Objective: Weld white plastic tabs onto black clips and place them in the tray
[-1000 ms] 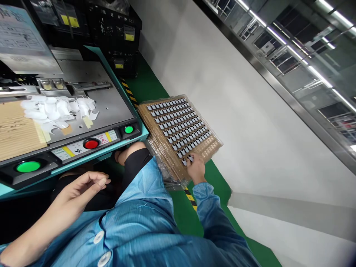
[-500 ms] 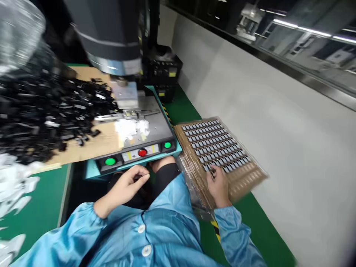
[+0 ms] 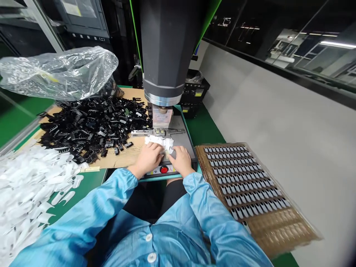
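My left hand (image 3: 150, 158) and my right hand (image 3: 181, 160) are at the front of the grey base of a press machine (image 3: 162, 48). Small white plastic pieces (image 3: 160, 140) lie in a little pile just beyond my fingers, under the press head. The fingers of my left hand curl down against the near side of this pile. My right thumb and forefinger come together at its right edge. What lies between the fingertips is partly hidden. A metal fixture (image 3: 158, 132) sits right behind the white pieces, and a red button (image 3: 164, 169) shows between my wrists.
Heaped black plastic parts (image 3: 97, 126) cover cardboard to the left, beneath a clear plastic bag (image 3: 61, 72). More white pieces (image 3: 33, 193) are piled on the green table nearer me. At right, a brown tray (image 3: 272, 226) holds rows of grey-white parts. Black bins (image 3: 194, 89) stand behind.
My right hand has left the tray's near rows and come to the press base. My left hand has moved forward from above my lap to the white pieces. The view has turned left.
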`<state>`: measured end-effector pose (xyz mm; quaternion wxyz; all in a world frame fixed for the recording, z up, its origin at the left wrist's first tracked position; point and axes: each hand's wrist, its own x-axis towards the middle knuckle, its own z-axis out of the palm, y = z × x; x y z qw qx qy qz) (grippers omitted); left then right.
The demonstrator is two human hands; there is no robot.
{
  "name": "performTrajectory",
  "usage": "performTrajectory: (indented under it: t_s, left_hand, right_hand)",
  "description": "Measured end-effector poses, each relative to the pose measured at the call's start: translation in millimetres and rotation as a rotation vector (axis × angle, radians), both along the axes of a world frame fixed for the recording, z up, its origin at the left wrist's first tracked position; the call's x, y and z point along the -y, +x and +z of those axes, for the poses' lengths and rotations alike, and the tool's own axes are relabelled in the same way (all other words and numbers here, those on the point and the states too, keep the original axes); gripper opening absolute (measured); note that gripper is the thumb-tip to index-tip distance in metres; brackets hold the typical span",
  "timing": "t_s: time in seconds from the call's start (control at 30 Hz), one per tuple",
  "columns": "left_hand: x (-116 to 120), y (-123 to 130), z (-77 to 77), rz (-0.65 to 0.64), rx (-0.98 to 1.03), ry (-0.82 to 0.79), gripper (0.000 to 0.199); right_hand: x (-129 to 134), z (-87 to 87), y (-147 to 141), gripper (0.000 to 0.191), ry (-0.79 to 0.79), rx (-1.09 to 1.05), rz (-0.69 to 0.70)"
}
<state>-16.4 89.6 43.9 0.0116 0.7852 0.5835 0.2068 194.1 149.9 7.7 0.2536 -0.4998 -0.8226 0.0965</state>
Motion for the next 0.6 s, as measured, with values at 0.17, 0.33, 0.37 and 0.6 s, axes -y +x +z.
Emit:
performTrajectory:
  t_s: [0.17, 0.33, 0.37, 0.6]
  left_hand:
    - [-33, 13, -0.2, -0.119, -0.226, 0.018, 0.037]
    - [-57, 12, -2.0, -0.189, -0.280, 0.009, 0.032]
    - [-61, 12, -1.8, -0.199, -0.282, 0.013, 0.030]
    - [-58, 16, 6.8, -0.210, -0.221, 0.097, 0.025]
  right_hand:
    - [-8, -8.7, -5, 0.021, 0.039, 0.065, -0.032]
    - [-10, -18.0, 9, 0.026, 0.094, 0.044, 0.001]
    - [-10, -20.0, 10, 0.028, 0.105, 0.032, -0.007]
    - [-10, -27.0, 18, 0.030, 0.133, -0.153, -0.006]
